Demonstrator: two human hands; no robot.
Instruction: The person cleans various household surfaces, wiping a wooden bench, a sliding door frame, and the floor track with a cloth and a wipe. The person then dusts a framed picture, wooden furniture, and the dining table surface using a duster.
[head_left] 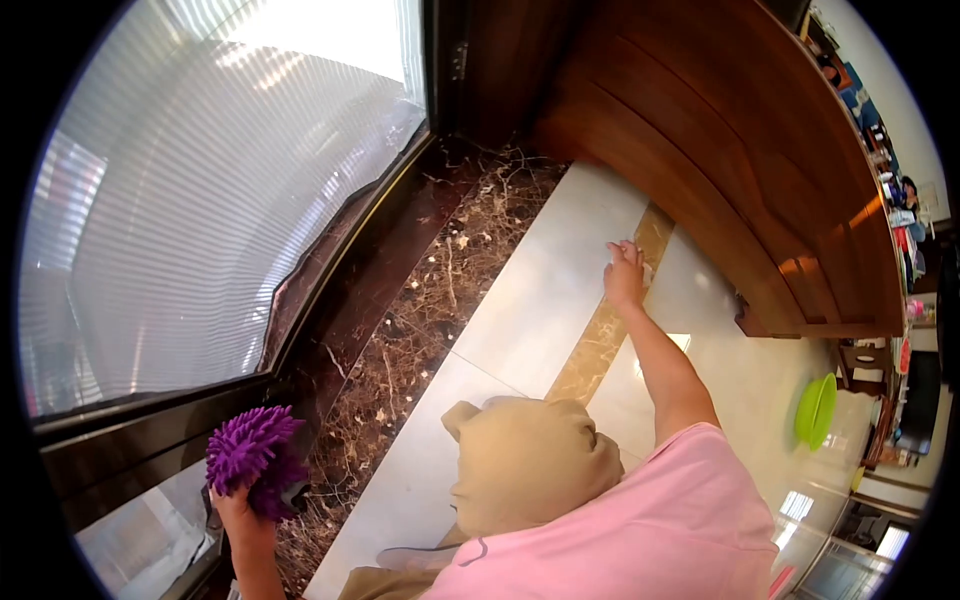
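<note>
A purple chenille duster cloth (pixel 250 447) with thick, noodle-like tufts is bunched up in my left hand (pixel 236 503) at the lower left. It sits against or just in front of the dark frame (pixel 120 445) of the glass door; the cloth covers most of my fingers. Above that frame is the ribbed, translucent glass panel (pixel 220 210). My right hand (pixel 625 272) is stretched out over the pale floor tiles, with its fingers apart and nothing in them. My bent knee in tan trousers (pixel 535 460) shows between my arms.
A brown marble threshold strip (pixel 430 290) runs along the door. Large dark wooden furniture (pixel 720 150) stands at the upper right, with various small items along its far edge. A lime-green basin (pixel 816 411) is on the glossy floor at right.
</note>
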